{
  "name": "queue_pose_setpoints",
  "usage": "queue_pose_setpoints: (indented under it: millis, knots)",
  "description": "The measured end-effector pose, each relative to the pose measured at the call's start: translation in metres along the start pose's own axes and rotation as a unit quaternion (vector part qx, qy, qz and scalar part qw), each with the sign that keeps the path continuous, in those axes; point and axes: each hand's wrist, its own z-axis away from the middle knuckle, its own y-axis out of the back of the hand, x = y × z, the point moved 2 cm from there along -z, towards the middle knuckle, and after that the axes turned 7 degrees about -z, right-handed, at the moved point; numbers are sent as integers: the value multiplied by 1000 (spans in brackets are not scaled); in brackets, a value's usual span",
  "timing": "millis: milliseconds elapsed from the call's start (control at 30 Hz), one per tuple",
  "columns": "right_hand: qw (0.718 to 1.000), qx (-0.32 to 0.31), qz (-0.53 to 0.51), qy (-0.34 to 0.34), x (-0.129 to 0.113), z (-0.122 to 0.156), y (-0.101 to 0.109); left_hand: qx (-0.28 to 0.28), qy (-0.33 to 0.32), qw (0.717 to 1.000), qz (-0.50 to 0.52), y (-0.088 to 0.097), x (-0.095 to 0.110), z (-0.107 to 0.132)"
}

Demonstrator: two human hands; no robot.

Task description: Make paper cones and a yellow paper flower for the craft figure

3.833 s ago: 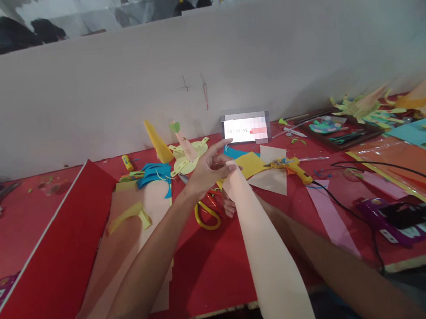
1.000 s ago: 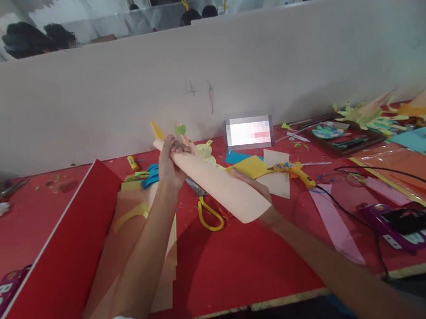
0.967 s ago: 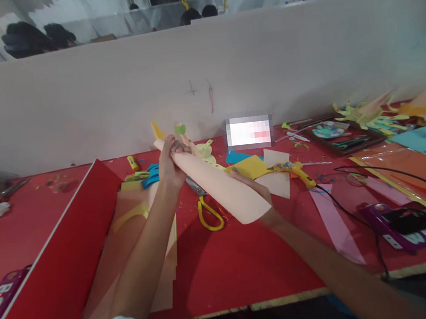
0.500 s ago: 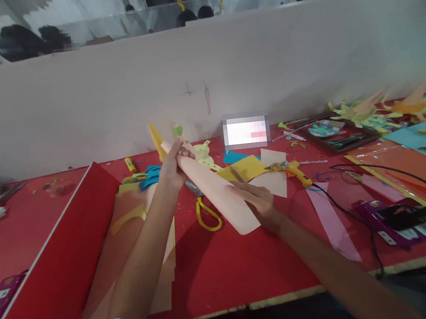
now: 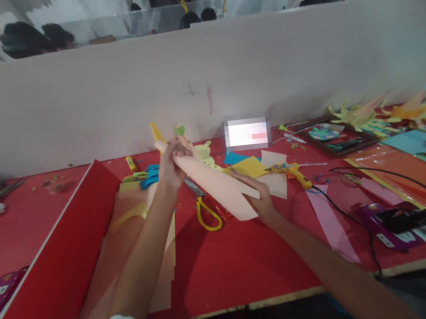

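Note:
A sheet of pale peach paper [image 5: 219, 186], rolled into a loose tube or cone, is held slanting above the table. My left hand [image 5: 173, 161] is closed round its far, narrower end. My right hand [image 5: 258, 195] holds the near, wider end, fingers along its right edge and thumb partly hidden by the paper. Below the roll lie yellow-handled scissors [image 5: 208, 213], their blades partly covered. Yellow paper [image 5: 246, 167] and a yellow glue gun [image 5: 294, 170] are just beyond my right hand. Blue paper strips [image 5: 151, 176] lie left of my left hand.
A red upright board [image 5: 63, 251] stands at left beside stacked peach sheets [image 5: 133, 269]. At right are pink strips [image 5: 332, 223], a purple power strip [image 5: 389, 224] with a black cable, a dark tray [image 5: 342, 141] and orange sheets [image 5: 400, 165]. A white partition [image 5: 115, 98] closes the back.
My right hand has shifted slightly down, and the paper's right edge now lifts as a separate flap. The roll's near end sits a little higher. My left hand keeps its grip at the far end.

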Motion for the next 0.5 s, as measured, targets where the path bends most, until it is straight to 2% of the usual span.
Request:
queue_pose_setpoints:
  millis: [200,300,500]
  knots:
    - [1000,-2,-1,1,-7,6,1,-22,-1,1000,-10,-2,-5,2]
    - [999,-2,32,14,-9,9,2,-11,14,999,-30,-4,-8,2]
    - [988,-45,127,79,-15,10,3,32,31,998,-35,-10,-17,5]
